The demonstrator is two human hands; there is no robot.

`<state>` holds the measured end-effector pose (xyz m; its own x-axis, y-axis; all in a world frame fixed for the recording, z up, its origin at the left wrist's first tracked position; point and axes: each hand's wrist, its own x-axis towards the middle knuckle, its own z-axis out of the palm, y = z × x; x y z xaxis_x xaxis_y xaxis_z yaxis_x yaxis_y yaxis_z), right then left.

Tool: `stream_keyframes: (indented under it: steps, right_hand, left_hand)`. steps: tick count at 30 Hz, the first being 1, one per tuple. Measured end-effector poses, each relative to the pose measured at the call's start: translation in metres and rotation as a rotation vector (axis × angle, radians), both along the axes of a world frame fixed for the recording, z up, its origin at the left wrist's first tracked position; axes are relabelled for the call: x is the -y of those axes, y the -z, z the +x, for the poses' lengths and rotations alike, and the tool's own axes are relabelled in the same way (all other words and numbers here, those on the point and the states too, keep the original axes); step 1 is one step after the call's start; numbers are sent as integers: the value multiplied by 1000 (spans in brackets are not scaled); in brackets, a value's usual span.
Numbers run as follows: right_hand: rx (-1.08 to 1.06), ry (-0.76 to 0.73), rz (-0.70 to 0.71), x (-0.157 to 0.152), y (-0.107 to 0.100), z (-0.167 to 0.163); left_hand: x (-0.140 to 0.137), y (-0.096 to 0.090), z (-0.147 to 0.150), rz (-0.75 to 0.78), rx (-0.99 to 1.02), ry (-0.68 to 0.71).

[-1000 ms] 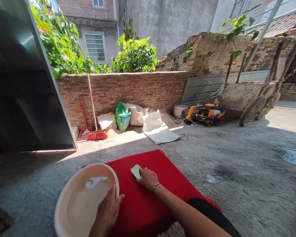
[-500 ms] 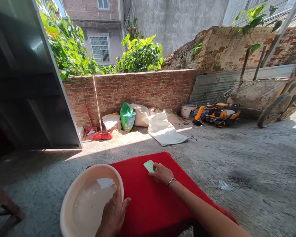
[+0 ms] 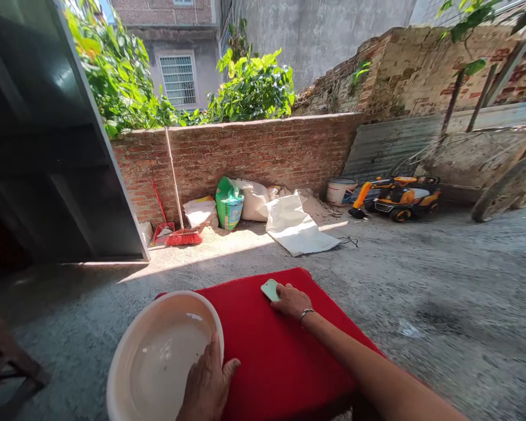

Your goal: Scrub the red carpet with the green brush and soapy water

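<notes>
A pale basin (image 3: 121, 351) holding clear water stands at the left side of a red-covered table (image 3: 249, 351). My left hand (image 3: 208, 380) is at the basin's right rim, its fingers on the inner side and its thumb outside. Farther back on the table lies a mint-green phone or phone case (image 3: 270, 290); which of the two I cannot tell. My right hand (image 3: 293, 303), with a silver bracelet at the wrist, grips its near right end between thumb and fingers. The hand covers part of it.
A dark metal door (image 3: 61, 146) stands at left, with a wooden stool (image 3: 13, 351) below. By the brick wall (image 3: 289, 140) are a red broom (image 3: 184, 237), a green sack (image 3: 228, 204), a white sheet (image 3: 300, 228), a bucket (image 3: 341, 192) and a toy excavator (image 3: 398, 199).
The whole view has shifted slightly, so the scene sits a little differently in the picture. Both hands keep their places at the basin's rim and the mint-green phone; the light on the water differs.
</notes>
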<state>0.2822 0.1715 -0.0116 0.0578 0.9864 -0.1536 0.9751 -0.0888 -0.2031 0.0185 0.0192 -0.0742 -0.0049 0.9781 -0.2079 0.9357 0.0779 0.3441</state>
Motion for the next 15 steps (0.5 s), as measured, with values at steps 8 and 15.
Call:
stream_keyframes:
  steps: [8, 15]
  right_hand:
    - [48, 181, 68, -13, -27, 60]
    - [-62, -150, 62, -36, 9, -87]
  left_hand:
    - [-5, -4, 13, -37, 2, -17]
    - [1, 35, 14, 26, 6, -22]
